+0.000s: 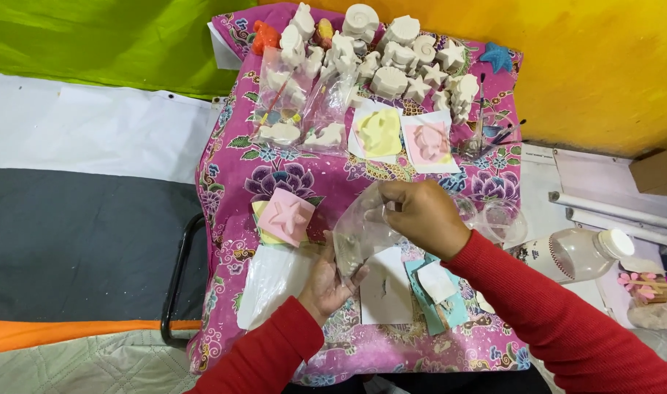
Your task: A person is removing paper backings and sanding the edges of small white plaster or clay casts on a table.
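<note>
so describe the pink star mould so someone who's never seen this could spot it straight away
Start at the small table with the magenta floral cloth. Near its left edge, just left of the left hand and the clear plastic bag it holds, sits the pink star mould. It is a pink square with a raised starfish, stacked on yellowish pieces, unlike the white plaster figures at the far end.

A floral pink cloth (275, 157) covers the table before green (92, 36) and yellow (596, 58) backdrops.

Plaster figures (392, 51) at table's (231, 182) far edge; bag (359, 233) near centre; bottle (578, 253) right.
</note>
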